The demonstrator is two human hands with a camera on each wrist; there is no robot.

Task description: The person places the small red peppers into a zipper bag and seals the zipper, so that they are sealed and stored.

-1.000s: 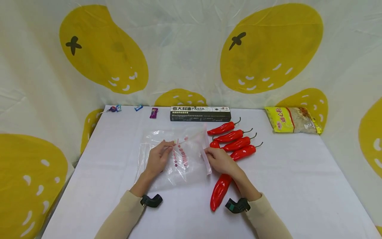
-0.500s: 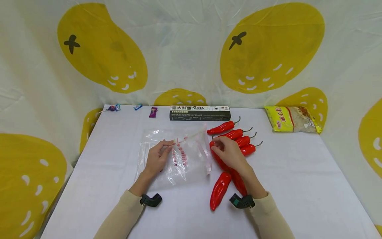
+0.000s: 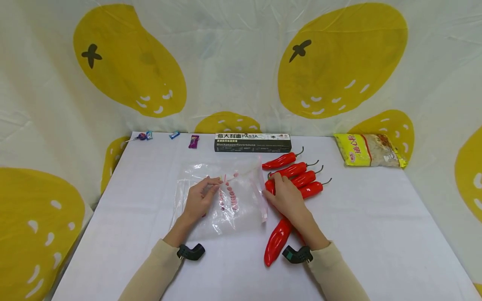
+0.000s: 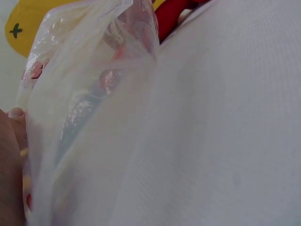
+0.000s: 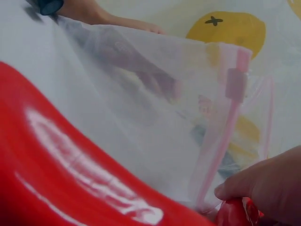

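A clear zip bag with a pink slider edge and red print lies in the middle of the table. My left hand pinches its upper layer, which stands raised in the left wrist view. The bag's mouth faces right and gapes in the right wrist view, where the pink slider shows. Beside that mouth, my right hand holds the end of a red chili pepper between thumb and fingers. The hand hides most of this pepper. Another chili pepper lies nearer me, below the hand.
Several red chili peppers lie in a row right of the bag, stems outward. Behind stands a black pasta box. A yellow macaroni packet is at back right. A lollipop, a blue sweet and a purple sweet lie at back left.
My right hand let go of the bag's pink edge, moved right over the chili peppers, then came back left and lower onto one pepper's end. My left hand stayed on the bag.
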